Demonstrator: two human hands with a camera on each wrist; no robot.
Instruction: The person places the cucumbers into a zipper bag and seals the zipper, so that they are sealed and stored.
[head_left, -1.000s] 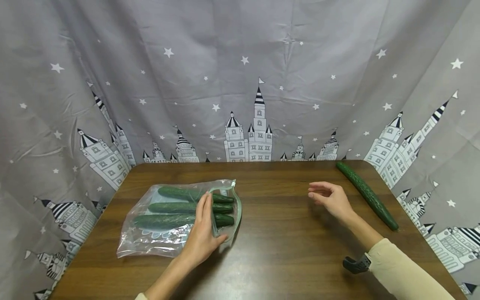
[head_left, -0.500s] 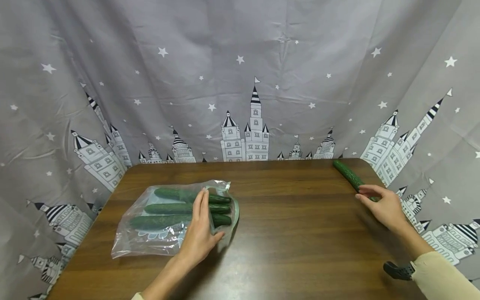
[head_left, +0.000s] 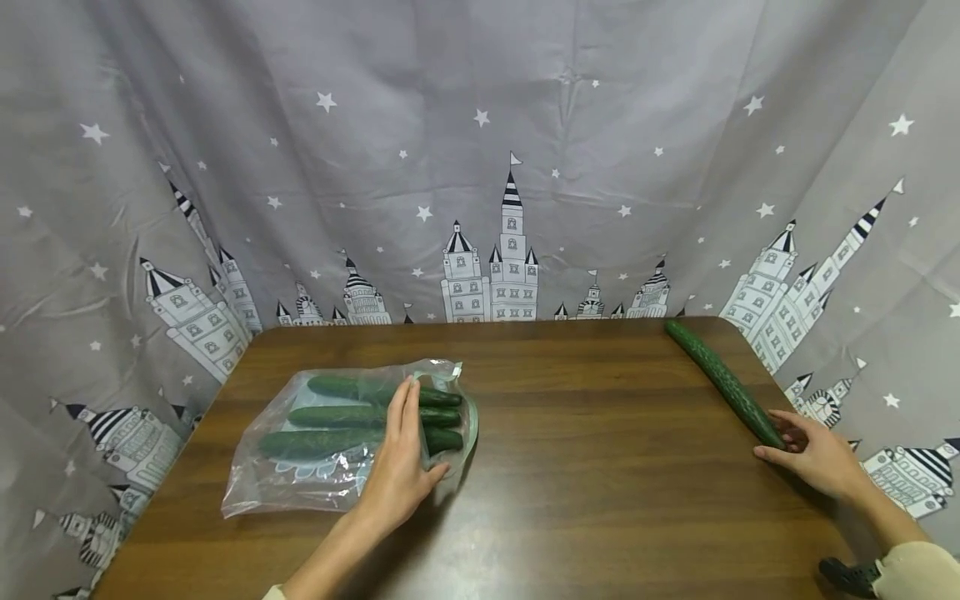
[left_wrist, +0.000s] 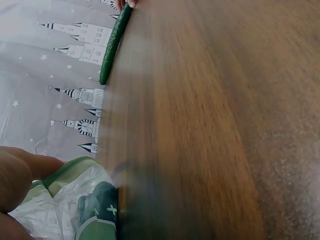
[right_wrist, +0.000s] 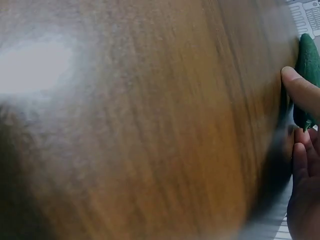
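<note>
My left hand holds the mouth of a clear zip bag with a green rim, its fingers stretched along the upper film and the thumb near the rim. Inside lie three cucumbers side by side, their ends towards the mouth. In the left wrist view the bag's rim stands raised beside the fingers. At the table's right edge my right hand grips the near end of a loose cucumber, thumb on one side and fingers on the other. The right wrist view shows the cucumber's tip between thumb and fingers.
A brown wooden table bears everything. Behind it and at both sides hangs a grey curtain printed with castles and stars. A black wrist strap shows beside the right sleeve.
My right hand has moved right and towards me, over the loose cucumber and down to its near end. My left hand stays at the bag. The view has shifted slightly.
</note>
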